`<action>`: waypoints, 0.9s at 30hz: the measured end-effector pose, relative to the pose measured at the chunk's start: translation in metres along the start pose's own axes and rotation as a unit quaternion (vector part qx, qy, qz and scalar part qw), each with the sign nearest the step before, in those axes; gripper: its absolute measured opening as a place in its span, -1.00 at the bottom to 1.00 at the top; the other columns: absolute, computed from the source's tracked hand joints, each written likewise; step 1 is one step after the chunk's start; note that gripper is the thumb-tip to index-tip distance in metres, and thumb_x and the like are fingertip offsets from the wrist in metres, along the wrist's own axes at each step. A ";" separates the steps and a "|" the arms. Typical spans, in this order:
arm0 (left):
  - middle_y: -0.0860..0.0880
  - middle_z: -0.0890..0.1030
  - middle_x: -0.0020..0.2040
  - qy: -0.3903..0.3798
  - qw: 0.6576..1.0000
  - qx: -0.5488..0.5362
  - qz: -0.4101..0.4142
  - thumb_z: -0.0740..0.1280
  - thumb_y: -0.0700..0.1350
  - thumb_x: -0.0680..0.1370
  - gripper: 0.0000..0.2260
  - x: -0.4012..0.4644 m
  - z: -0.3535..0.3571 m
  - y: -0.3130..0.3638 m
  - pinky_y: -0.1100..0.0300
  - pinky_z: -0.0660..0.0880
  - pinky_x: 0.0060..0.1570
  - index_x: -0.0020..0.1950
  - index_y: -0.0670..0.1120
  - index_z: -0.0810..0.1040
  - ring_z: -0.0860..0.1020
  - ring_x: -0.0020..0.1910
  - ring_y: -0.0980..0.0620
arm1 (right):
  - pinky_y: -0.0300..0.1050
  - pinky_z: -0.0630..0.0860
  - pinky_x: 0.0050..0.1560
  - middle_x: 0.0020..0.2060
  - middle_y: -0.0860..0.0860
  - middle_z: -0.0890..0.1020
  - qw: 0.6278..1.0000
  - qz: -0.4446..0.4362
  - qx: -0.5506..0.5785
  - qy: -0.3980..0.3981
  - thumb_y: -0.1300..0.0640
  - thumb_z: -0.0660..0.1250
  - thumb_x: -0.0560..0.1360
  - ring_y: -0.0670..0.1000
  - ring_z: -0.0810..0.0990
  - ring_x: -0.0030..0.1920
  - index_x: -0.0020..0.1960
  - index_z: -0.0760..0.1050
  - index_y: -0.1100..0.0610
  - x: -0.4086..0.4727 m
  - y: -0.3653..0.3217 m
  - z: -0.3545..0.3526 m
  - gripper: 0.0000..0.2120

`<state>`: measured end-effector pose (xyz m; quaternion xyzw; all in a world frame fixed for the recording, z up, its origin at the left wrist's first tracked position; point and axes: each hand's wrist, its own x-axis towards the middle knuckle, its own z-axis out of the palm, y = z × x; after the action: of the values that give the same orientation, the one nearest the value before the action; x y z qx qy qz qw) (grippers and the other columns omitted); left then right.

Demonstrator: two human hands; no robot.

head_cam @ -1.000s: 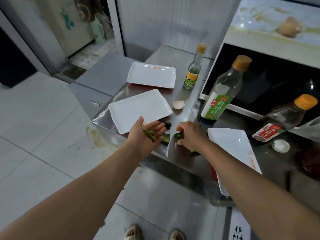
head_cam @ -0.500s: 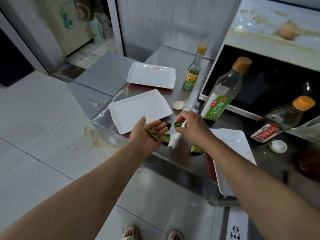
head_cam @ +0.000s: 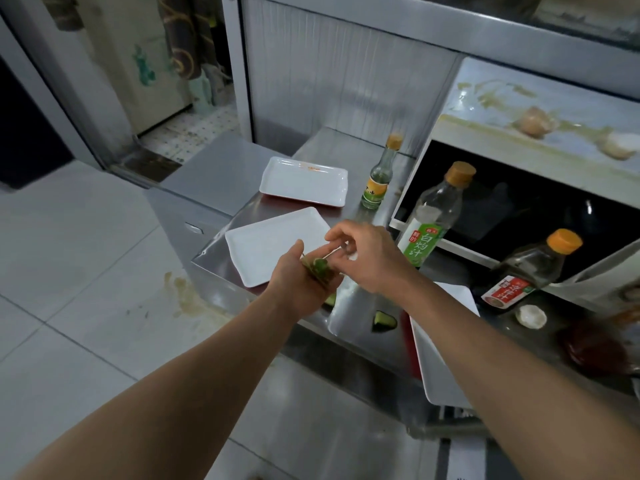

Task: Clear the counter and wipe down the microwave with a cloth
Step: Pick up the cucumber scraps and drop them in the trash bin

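Observation:
My left hand [head_cam: 294, 271] is held palm up over the steel counter's [head_cam: 360, 306] front edge. Green vegetable scraps [head_cam: 317, 266] lie in its palm, across fairly straight fingers. My right hand [head_cam: 369, 256] hovers just above those fingers, loosely curled, with nothing visible in it. One cut cucumber piece [head_cam: 383, 321] lies on the counter by my right wrist. Another cucumber piece [head_cam: 330, 300] peeks out under my left hand. The microwave [head_cam: 519, 216] stands at the right with a dark door and a stained white top [head_cam: 502, 136]. No cloth is in view.
Two white rectangular plates [head_cam: 277, 244] [head_cam: 303, 180] lie on the counter's left part, and a third plate [head_cam: 436, 362] overhangs the front edge. Three bottles [head_cam: 379, 181] [head_cam: 429, 216] [head_cam: 526, 271] stand before the microwave. Shell-like scraps [head_cam: 535, 121] lie on its top. A round white scrap [head_cam: 530, 316] rests on the counter.
My right hand lifted a green piece off the counter and brought it left over my left palm, where it now lies. The view has tilted up.

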<state>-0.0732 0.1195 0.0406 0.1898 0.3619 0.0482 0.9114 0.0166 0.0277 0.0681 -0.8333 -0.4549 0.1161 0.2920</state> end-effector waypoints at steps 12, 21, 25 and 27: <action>-0.16 0.65 -0.10 0.062 0.996 0.064 0.010 0.08 0.07 0.63 -0.57 -0.002 -0.009 -0.008 0.10 0.47 0.10 0.12 -0.24 0.55 0.61 -0.12 -0.05 | -0.15 0.42 0.09 0.14 0.07 0.51 0.984 0.132 -0.083 -0.089 0.25 0.40 0.39 0.05 0.48 0.17 0.22 0.47 0.13 -0.047 0.067 -0.007 -0.60; -0.18 0.68 -0.01 0.078 0.996 0.053 0.004 0.13 0.09 0.61 -0.58 0.017 -0.032 -0.025 0.06 0.56 0.00 0.09 -0.22 0.58 0.64 -0.06 -0.07 | -0.07 0.37 0.08 0.16 0.06 0.52 0.965 0.157 -0.170 -0.123 0.17 0.43 0.39 0.11 0.42 0.16 0.18 0.42 0.07 -0.063 0.100 0.027 -0.60; -0.18 0.68 -0.04 0.086 0.995 0.055 0.007 0.12 0.11 0.60 -0.56 0.024 -0.039 -0.025 0.07 0.57 -0.15 0.09 -0.22 0.58 0.66 -0.11 -0.06 | -0.09 0.37 0.03 0.08 0.06 0.55 0.964 0.158 -0.184 -0.111 0.15 0.45 0.38 0.10 0.43 0.09 0.08 0.46 0.06 -0.062 0.106 0.037 -0.69; -0.17 0.69 -0.08 0.085 0.995 0.050 0.012 0.11 0.11 0.60 -0.56 0.027 -0.041 -0.024 0.07 0.56 -0.10 0.09 -0.22 0.58 0.65 -0.11 -0.06 | -0.11 0.35 0.00 0.05 0.06 0.55 0.965 0.154 -0.186 -0.106 0.14 0.45 0.39 0.09 0.44 0.08 0.05 0.47 0.07 -0.061 0.109 0.039 -0.73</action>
<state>-0.0825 0.1163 -0.0132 0.2347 0.4377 0.0572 0.8661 0.0399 -0.0528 -0.0319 -0.9159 -0.3627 0.1604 0.0610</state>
